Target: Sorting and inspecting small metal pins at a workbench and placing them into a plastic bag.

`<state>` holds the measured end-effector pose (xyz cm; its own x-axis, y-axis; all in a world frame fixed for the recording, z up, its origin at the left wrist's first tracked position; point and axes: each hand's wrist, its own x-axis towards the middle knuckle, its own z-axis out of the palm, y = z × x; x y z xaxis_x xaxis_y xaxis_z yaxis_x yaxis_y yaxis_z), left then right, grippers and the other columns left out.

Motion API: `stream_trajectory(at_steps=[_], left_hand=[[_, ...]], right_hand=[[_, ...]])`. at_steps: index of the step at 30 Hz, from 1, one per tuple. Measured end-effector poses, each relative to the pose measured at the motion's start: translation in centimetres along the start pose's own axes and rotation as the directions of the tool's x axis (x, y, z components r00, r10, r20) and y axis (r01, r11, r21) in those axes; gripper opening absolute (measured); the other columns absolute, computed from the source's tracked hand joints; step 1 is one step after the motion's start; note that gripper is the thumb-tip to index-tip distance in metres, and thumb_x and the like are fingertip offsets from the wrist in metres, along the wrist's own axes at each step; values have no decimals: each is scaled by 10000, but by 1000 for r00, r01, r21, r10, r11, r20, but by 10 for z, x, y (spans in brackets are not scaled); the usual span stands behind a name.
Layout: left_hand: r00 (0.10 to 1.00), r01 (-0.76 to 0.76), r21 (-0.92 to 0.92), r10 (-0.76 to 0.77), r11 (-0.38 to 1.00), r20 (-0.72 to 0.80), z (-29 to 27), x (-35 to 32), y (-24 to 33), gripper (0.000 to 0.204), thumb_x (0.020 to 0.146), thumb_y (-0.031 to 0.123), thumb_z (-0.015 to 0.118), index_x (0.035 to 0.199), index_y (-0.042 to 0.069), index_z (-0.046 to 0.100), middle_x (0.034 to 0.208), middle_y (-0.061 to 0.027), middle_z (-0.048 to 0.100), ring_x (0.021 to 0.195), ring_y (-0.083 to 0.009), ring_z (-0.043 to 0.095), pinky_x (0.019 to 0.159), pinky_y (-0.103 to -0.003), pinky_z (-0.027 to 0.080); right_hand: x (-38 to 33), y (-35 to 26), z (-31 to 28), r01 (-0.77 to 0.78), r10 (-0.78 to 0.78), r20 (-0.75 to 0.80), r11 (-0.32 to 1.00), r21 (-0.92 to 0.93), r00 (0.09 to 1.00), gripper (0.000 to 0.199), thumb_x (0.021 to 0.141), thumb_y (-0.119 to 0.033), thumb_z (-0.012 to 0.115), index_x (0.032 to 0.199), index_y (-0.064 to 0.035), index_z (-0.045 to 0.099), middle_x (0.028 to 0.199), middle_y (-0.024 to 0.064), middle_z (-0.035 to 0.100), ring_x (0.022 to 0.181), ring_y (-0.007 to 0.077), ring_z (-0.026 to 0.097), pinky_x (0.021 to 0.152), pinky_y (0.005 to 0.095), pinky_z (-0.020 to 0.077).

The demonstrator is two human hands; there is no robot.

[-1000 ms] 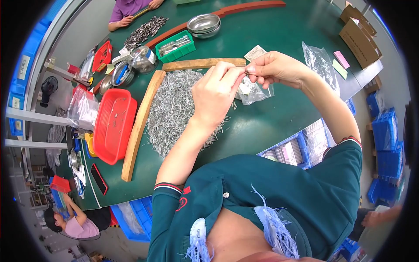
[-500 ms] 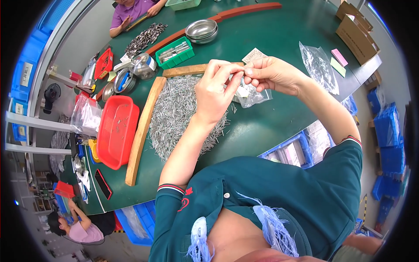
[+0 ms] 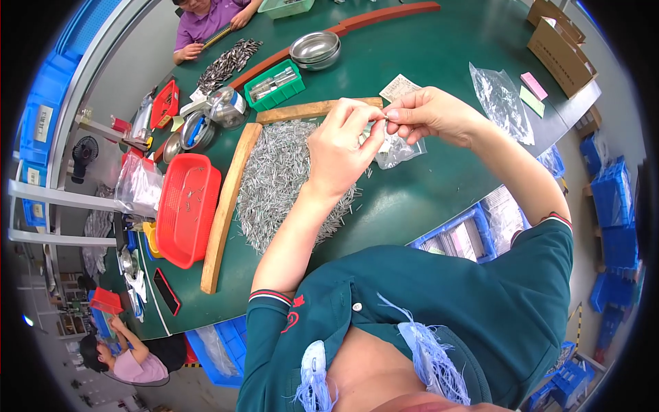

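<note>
A wide heap of small silvery metal pins (image 3: pixel 278 175) covers the green table in front of me. My left hand (image 3: pixel 345 145) is raised over the heap's right side, thumb and fingers pinched together. From the right, my right hand (image 3: pixel 427 118) meets it, its thumb and forefinger also closed. The fingertips of both hands come together around something tiny and greyish, too small to make out. Behind and below the right hand lies a clear plastic bag (image 3: pixel 398 155), partly hidden, with a printed paper slip (image 3: pixel 399 88) beyond it.
Wooden strips (image 3: pixel 223 220) border the heap at left and back. A red basket (image 3: pixel 185 213) stands left of them; a green tray (image 3: pixel 274 86) and steel bowls (image 3: pixel 316 49) lie beyond. A blue crate (image 3: pixel 456 237) is near my right side. Two other people sit at far left.
My hands stay together in nearly the same place, with the fingertips slightly shifted and the left fingers more bent. The person at the back has moved a hand onto the strip they hold.
</note>
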<state>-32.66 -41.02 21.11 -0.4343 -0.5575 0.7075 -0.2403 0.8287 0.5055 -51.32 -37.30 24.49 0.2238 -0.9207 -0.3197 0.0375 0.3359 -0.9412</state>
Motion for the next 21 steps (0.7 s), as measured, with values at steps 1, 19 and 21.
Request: stream_trajectory(at_steps=[1, 19, 21], left_hand=[[1000, 0, 1, 0, 1000, 1, -1, 0, 1, 92, 749, 92, 680, 830, 93, 635, 815, -23, 578, 671, -164, 605, 549, -288, 479], [999, 53, -10, -53, 999, -9, 3, -5, -2, 91, 745, 98, 680, 830, 110, 651, 801, -18, 576, 700, -168, 586, 573, -295, 469], [998, 65, -9, -66, 998, -12, 3, -5, 0, 90, 742, 98, 684, 823, 110, 649, 786, -17, 573, 709, -170, 585, 569, -291, 465]], right_hand=[[-2, -1, -2, 17, -18, -27, 999, -35, 999, 205, 866, -200, 621, 969, -24, 637, 775, 1, 641, 640, 29, 582, 574, 162, 503], [-6, 1, 3, 49, -52, -16, 988, -148, 999, 239, 871, -232, 615, 949, -10, 661, 815, 33, 661, 691, 54, 596, 587, 183, 502], [-7, 1, 3, 49, -53, -21, 986, -162, 998, 237, 872, -229, 613, 945, -9, 662, 812, 34, 660, 691, 54, 596, 587, 184, 501]])
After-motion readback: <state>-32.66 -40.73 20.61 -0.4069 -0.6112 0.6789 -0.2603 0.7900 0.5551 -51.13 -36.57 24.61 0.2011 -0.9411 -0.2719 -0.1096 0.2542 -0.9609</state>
